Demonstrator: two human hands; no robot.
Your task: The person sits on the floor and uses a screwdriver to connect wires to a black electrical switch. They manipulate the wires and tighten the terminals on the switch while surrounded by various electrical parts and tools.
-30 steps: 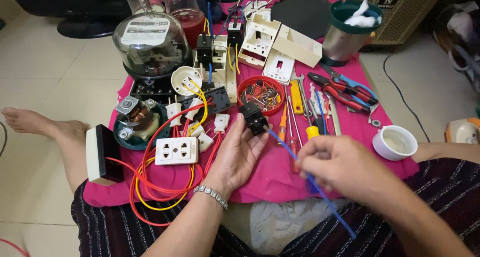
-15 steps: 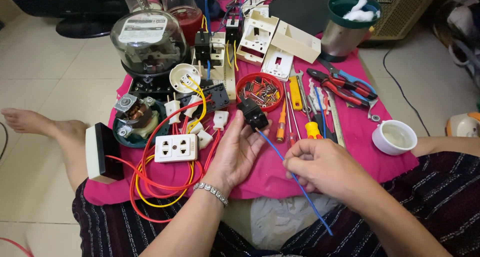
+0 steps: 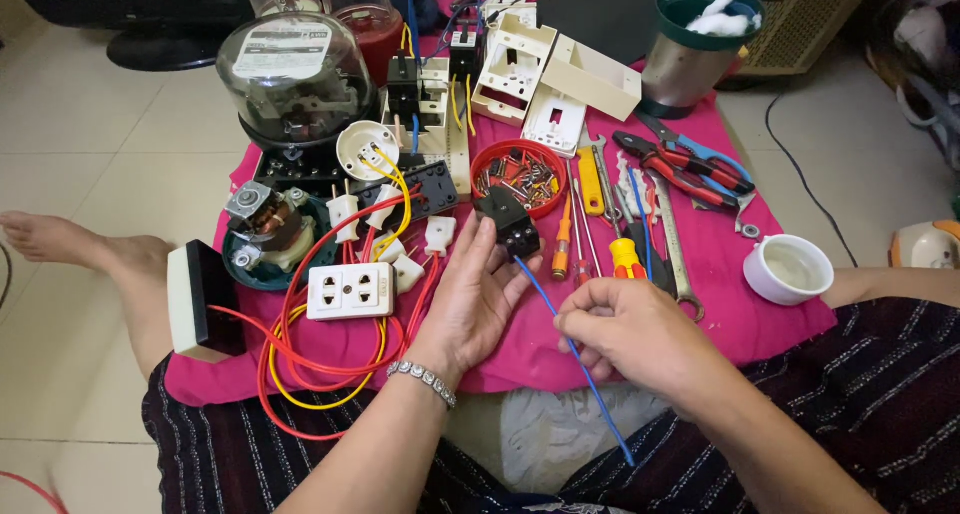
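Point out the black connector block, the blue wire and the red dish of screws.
black connector block (image 3: 508, 224): head view, on its top face.
blue wire (image 3: 541, 296): head view, stretch between the hands.
red dish of screws (image 3: 487, 161): head view, left rim.

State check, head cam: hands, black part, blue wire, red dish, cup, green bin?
left hand: holding the black part, fingers up
right hand: pinching the blue wire
black part: lifted, blue wire at its lower end
blue wire: straight, slanting down to the lap
red dish: open, holds small parts
white cup: upright
green bin: open, white wad inside
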